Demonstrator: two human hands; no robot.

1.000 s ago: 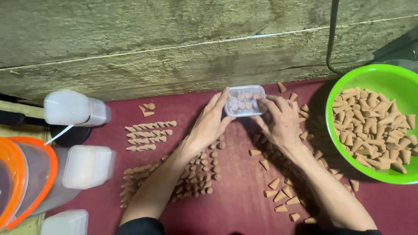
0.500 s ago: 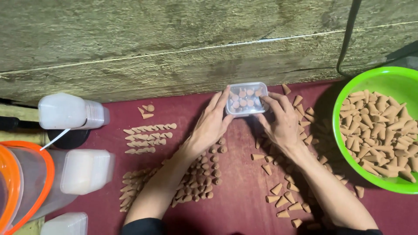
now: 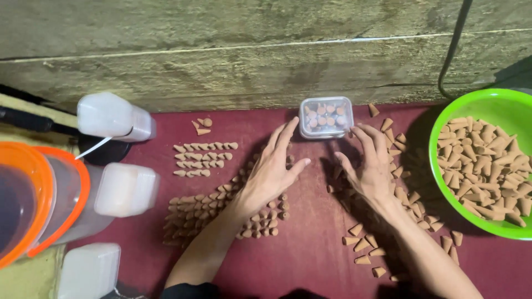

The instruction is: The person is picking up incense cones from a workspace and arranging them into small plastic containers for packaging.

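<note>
A small clear lidded box [image 3: 326,117] filled with brown cones stands on the maroon mat [image 3: 310,254] against the wall. My left hand [image 3: 274,169] lies open just left of and below the box, fingers spread and apart from it. My right hand [image 3: 370,166] is open too, its fingertips close to the box's lower right corner, with nothing held. Loose brown incense cones [image 3: 366,243] are scattered under and around my right hand. Rows of cones [image 3: 202,160] lie to the left of my left hand.
A green bowl [image 3: 443,119] full of cones sits at the right. Stacked clear containers with white lids [image 3: 113,117] and orange-rimmed tubs [image 3: 39,194] stand at the left. A rough concrete wall [image 3: 249,50] runs along the back, with a black cable [image 3: 451,55] hanging down.
Both hands held the small box a second ago. They have let go and drawn back toward me, leaving the box standing by the wall.
</note>
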